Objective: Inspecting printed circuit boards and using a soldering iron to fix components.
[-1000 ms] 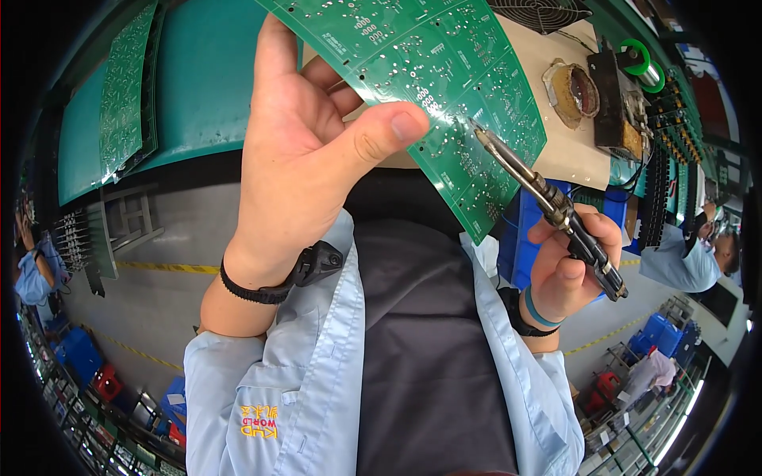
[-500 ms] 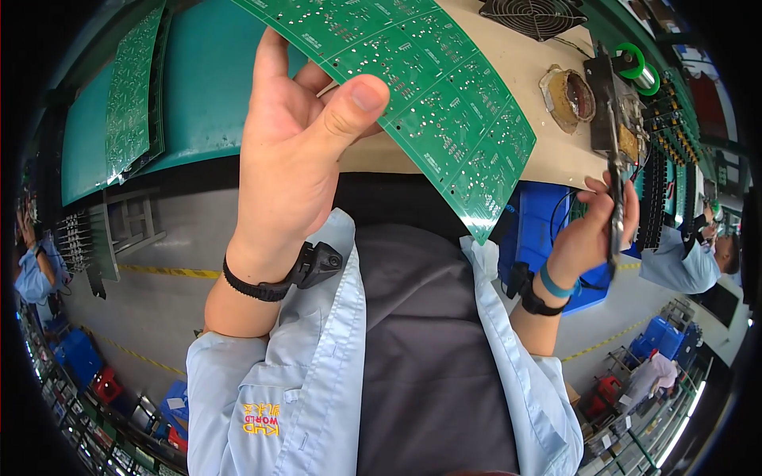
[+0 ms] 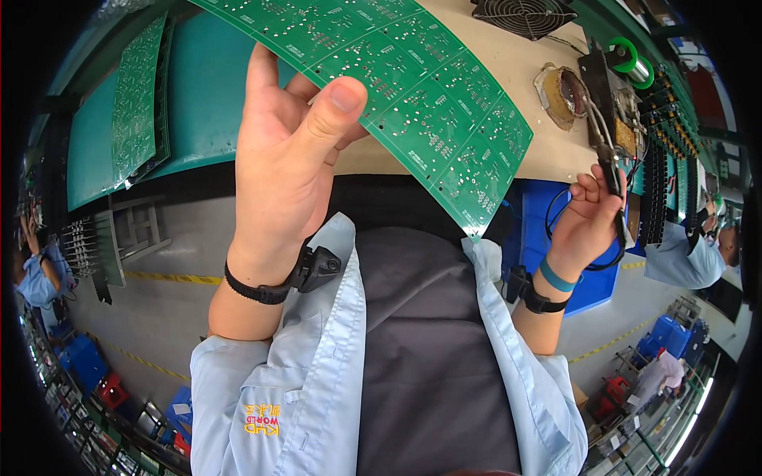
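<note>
One thin green printed circuit board (image 3: 429,107) in the left hand (image 3: 290,159), one black-handled metal soldering iron (image 3: 609,164) in the right hand (image 3: 586,218)

Holding the board tilted, up off the beige work surface (image 3: 559,163), with its nearest corner pointing down by the front of a light blue button-up shirt (image 3: 540,397). Pinching it by the left-hand edge, thumb over the dotted face, other fingers tucked round behind. Can't tell much about those fingertips, mostly hidden back there. Running out past the top of the view at the far end, too.

Over on the right, gripping the iron by its slim handle between thumb and curled fingers, well apart from the board. Pointing the metal barrel up toward a round yellowish-brown cup (image 3: 550,89), right by a dark rectangular box (image 3: 601,78). Can't tell whether touching the cup's rim or just beside it.

Also on the bench: a green spool of silvery wire (image 3: 640,73), a black round-grilled fan (image 3: 525,14) and, far left, more green boards (image 3: 136,103) on a smooth teal mat (image 3: 210,87). Below the right side of the bench, a blue plastic bin (image 3: 536,230).
</note>
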### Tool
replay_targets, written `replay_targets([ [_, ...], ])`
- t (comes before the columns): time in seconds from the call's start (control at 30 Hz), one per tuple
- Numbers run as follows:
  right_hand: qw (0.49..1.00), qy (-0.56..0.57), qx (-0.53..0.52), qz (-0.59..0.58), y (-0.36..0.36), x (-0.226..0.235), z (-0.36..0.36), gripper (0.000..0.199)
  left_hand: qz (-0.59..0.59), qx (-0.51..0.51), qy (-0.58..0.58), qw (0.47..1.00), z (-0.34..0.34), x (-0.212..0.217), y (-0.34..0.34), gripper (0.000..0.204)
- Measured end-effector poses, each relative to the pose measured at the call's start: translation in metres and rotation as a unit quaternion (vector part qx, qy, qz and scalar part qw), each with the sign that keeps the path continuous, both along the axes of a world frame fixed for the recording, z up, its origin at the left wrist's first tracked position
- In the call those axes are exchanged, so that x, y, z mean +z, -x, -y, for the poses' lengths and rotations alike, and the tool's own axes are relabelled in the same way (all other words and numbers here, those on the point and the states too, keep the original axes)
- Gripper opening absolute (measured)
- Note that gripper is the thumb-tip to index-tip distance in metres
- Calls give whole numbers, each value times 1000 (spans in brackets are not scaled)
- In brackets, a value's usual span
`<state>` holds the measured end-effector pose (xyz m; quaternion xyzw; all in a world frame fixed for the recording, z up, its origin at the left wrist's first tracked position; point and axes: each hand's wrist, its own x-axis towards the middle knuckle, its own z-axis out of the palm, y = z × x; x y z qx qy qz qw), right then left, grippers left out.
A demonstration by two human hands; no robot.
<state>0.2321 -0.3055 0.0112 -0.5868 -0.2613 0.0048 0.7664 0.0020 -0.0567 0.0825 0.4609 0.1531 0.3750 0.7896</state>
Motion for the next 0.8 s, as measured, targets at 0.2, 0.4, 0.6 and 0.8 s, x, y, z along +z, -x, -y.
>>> replay_targets([
  [0.2, 979, -106, 150, -89, 8, 18, 16, 49, 18, -3, -9, 1000, -4, -5, 1, 68],
  [0.4, 990, 9, 132, 45, 40, 41, 15, 56, -2, 6, -13, 1000, -2, -2, 0, 67],
  [0.6, 989, 23, 134, 53, 49, 48, 13, 59, -18, 5, -23, 1000, -2, -2, 0, 67],
  [0.8, 984, 13, 168, 54, 50, 51, 12, 60, -15, 12, -24, 1000, -5, -7, 2, 67],
])
